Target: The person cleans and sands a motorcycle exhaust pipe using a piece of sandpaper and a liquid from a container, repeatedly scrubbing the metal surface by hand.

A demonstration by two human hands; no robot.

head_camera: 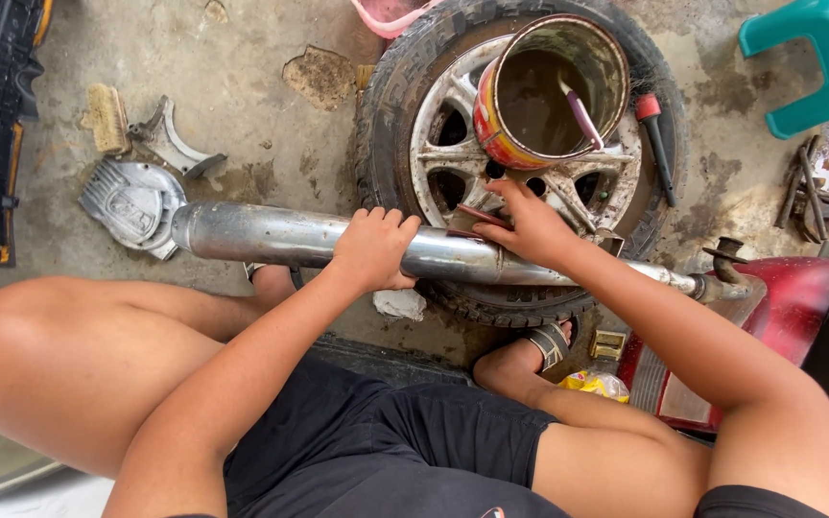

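**2 hands on a metal exhaust pipe laid over a wheel**

The silver exhaust pipe [290, 236] is lying left to right across the concrete floor [251, 86], its narrow end resting over the lower edge of a tyre with alloy rim [438, 144]. The left hand [373, 249] is gripping the pipe from above, fingers curled over it, near its middle. The right hand [530, 225] is sitting just beside it on the right, pressing a small dark reddish sheet [477, 219] flat against the pipe; fingers are extended, not clenched.

A round tin can [544, 86] with a red and yellow band is standing on the rim, holding murky liquid and a pink-handled brush [582, 113]. A red-handled tool [656, 134] is lying on the tyre to the right of the can. A crumpled yellow wrapper [599, 384] is lying near the person's right foot. A teal plastic stool [817, 58] is showing at the top right, a grey metal cover [131, 203] at the pipe's left end.
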